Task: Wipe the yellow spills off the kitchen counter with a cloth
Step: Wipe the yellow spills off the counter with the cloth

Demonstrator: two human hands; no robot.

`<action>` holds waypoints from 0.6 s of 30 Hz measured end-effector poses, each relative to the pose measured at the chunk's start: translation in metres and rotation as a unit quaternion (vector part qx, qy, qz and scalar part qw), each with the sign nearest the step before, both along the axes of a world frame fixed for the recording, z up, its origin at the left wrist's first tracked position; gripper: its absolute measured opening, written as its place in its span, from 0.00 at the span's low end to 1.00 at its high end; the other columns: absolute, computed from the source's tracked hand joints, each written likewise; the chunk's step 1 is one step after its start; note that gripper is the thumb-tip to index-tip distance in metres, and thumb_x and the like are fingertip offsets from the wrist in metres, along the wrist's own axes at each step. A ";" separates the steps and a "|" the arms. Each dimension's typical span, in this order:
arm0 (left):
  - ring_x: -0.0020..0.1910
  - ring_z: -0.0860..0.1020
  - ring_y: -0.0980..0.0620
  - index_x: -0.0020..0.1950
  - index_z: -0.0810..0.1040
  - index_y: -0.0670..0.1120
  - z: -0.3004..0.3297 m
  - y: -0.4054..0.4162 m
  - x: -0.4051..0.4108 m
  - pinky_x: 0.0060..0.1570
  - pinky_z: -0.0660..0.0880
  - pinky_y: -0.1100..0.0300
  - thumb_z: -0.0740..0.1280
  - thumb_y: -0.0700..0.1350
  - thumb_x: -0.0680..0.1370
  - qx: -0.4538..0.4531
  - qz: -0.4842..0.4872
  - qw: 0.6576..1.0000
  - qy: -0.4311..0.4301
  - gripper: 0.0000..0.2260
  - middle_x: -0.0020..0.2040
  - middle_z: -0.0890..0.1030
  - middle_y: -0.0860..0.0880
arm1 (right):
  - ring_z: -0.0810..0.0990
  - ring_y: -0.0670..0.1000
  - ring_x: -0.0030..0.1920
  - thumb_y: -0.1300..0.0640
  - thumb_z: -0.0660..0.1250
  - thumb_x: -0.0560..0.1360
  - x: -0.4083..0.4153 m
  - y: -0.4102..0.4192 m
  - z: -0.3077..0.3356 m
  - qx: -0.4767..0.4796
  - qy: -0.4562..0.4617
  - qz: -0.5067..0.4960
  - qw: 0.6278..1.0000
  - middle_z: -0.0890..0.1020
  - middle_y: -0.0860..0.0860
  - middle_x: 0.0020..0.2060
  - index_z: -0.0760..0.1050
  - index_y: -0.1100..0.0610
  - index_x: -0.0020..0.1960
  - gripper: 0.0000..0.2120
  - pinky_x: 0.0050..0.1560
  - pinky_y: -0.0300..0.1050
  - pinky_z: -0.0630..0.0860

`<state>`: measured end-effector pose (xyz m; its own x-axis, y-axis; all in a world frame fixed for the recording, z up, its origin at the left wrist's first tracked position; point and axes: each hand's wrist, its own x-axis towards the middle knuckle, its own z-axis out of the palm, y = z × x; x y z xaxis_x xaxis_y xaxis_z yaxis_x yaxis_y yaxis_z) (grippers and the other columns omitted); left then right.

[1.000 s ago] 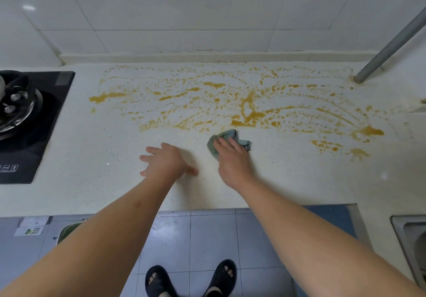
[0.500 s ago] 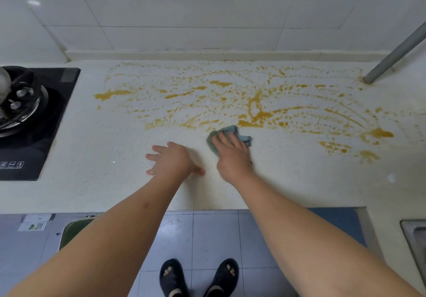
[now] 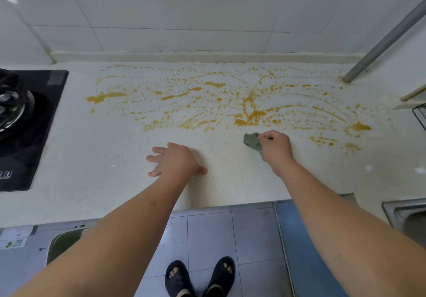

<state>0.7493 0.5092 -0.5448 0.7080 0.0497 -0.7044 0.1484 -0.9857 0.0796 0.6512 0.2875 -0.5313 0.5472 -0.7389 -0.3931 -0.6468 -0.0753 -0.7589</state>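
Observation:
Yellow spills (image 3: 249,110) streak across the back half of the pale speckled counter (image 3: 110,158), from a blob at the left (image 3: 103,97) to patches at the right (image 3: 357,127). A small grey-green cloth (image 3: 251,140) lies bunched on the counter just in front of the spills. My right hand (image 3: 276,146) is shut on the cloth and presses it down. My left hand (image 3: 174,160) rests flat on the counter with its fingers spread, holding nothing, left of the cloth.
A black gas hob (image 3: 25,123) fills the counter's left end. A grey metal pole (image 3: 387,36) stands slanted at the back right. A steel sink (image 3: 405,216) sits at the near right, a black wire rack (image 3: 420,116) at the right edge. Tiled wall behind.
My right hand has slid the cloth to the right along the near edge of the spills. My left hand has stayed flat in about the same place.

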 end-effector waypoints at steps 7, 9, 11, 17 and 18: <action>0.79 0.44 0.23 0.83 0.38 0.42 0.001 0.002 0.000 0.69 0.60 0.23 0.80 0.65 0.66 -0.009 -0.007 1.000 0.001 0.65 0.81 0.39 0.30 | 0.83 0.58 0.46 0.69 0.59 0.79 0.018 0.030 0.000 0.217 -0.143 -0.082 0.962 0.85 0.60 0.52 0.81 0.56 0.55 0.15 0.41 0.51 0.79; 0.79 0.44 0.23 0.83 0.37 0.42 0.001 0.002 0.000 0.69 0.60 0.23 0.80 0.65 0.66 -0.010 -0.010 1.000 0.006 0.65 0.81 0.39 0.30 | 0.83 0.56 0.45 0.68 0.60 0.78 0.010 0.026 -0.005 0.054 -0.052 -0.031 0.997 0.85 0.56 0.49 0.80 0.54 0.51 0.13 0.41 0.51 0.80; 0.79 0.44 0.23 0.83 0.37 0.42 0.001 0.002 0.001 0.69 0.60 0.23 0.80 0.64 0.66 -0.012 -0.011 1.000 0.008 0.65 0.81 0.39 0.30 | 0.83 0.55 0.46 0.67 0.62 0.76 0.002 0.021 -0.005 -0.064 0.019 0.018 0.998 0.84 0.52 0.47 0.79 0.53 0.48 0.12 0.41 0.48 0.79; 0.79 0.44 0.23 0.83 0.37 0.42 0.002 0.000 0.003 0.69 0.59 0.23 0.81 0.64 0.66 -0.003 -0.007 1.000 0.016 0.66 0.81 0.39 0.31 | 0.71 0.56 0.68 0.61 0.64 0.79 0.006 0.030 -0.019 -0.283 0.025 0.231 0.931 0.74 0.52 0.68 0.76 0.54 0.69 0.18 0.66 0.48 0.69; 0.79 0.44 0.23 0.83 0.37 0.42 0.000 -0.001 0.003 0.69 0.59 0.23 0.81 0.64 0.65 0.001 -0.008 1.000 0.018 0.66 0.81 0.39 0.31 | 0.69 0.58 0.71 0.59 0.62 0.82 0.011 0.039 -0.022 -0.289 0.048 0.298 0.908 0.73 0.53 0.70 0.74 0.55 0.72 0.19 0.70 0.49 0.65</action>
<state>0.7521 0.5086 -0.5446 0.6827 0.0406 -0.7296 0.1360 -0.9881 0.0723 0.6623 0.3260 -0.5536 0.9017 -0.4203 -0.1012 -0.4214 -0.8020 -0.4233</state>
